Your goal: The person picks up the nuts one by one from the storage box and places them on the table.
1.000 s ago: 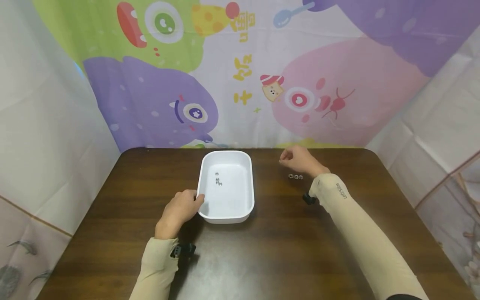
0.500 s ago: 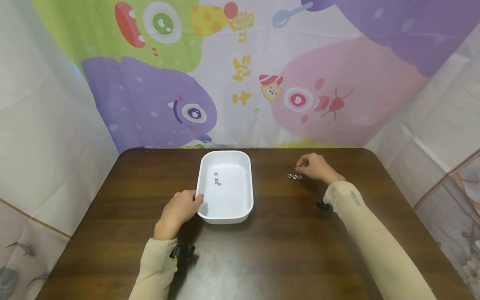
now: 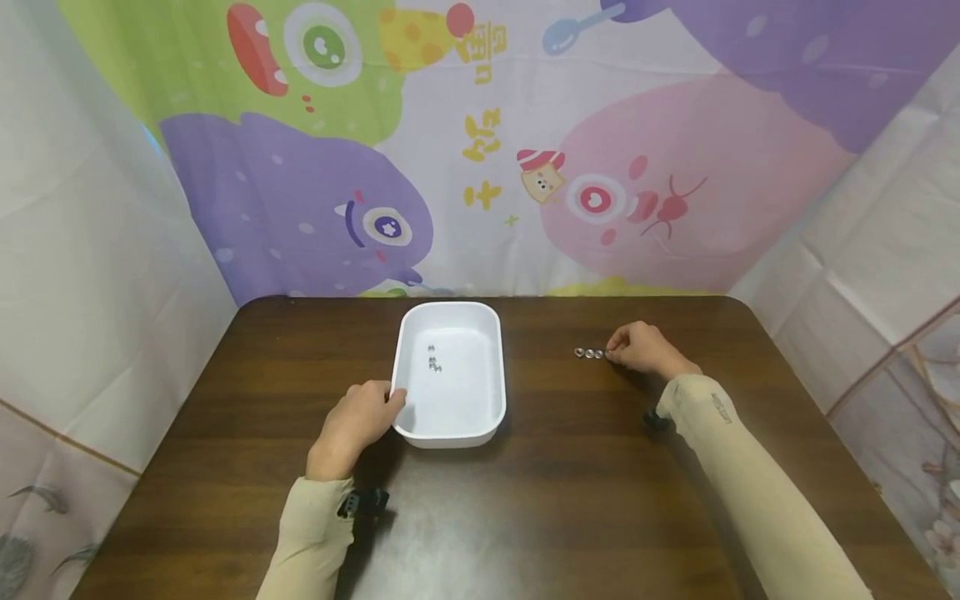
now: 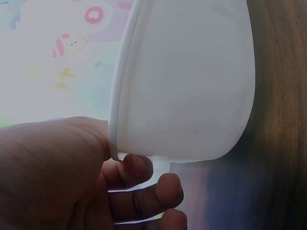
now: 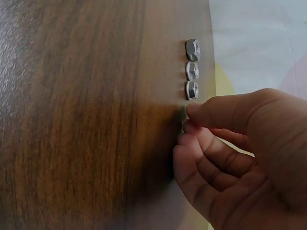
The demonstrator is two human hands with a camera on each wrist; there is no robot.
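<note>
My left hand grips the left side of a white plastic tray, thumb over the rim. In the left wrist view the tray wall stands beside the curled fingers. Several small metal nuts lie inside the tray, towards its left. To the tray's right, three hex nuts sit in a row on the table. At the right end of that row my right hand pinches another small nut low at the tabletop; its fingertips mostly hide it.
The dark wooden table carries the tray and nuts. Behind its far edge hangs a cartoon-printed cloth. Pale cloth walls close off both sides.
My right hand has moved right and down, from above the nuts to the row's right end, with a small nut in its fingertips. The left hand and tray have stayed in place.
</note>
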